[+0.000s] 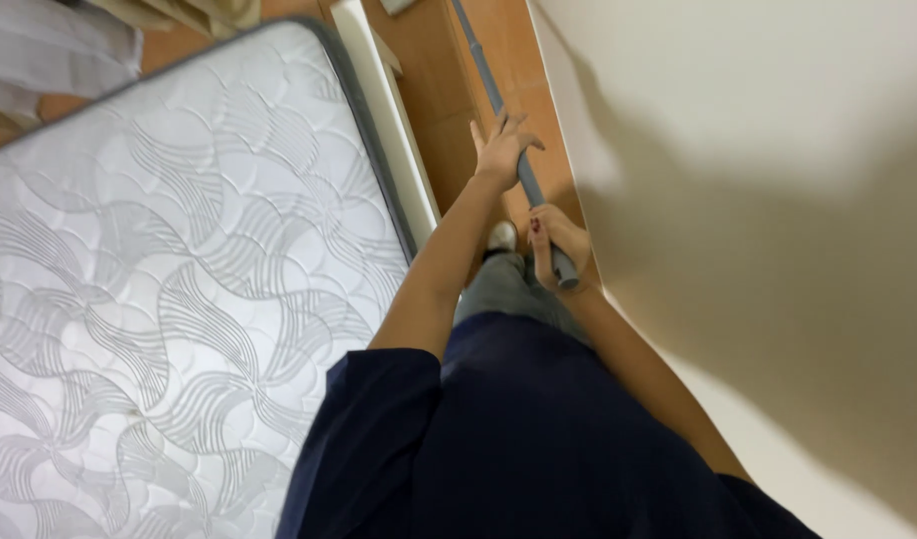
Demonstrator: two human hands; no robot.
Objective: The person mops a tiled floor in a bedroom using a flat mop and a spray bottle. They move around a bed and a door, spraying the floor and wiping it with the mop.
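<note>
Both hands gripping a grey pole

The right hand (558,245) clenches the grey pole (498,105) at its near end; the left hand (503,150) wraps it just above. The pole slants away over the wooden floor (444,120), between the wall (758,150) and the quilted mattress (179,260).

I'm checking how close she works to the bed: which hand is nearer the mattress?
Left. The left hand grips the grey pole on the side toward the mattress; the right hand grips the pole's end, closer to the wall.
</note>
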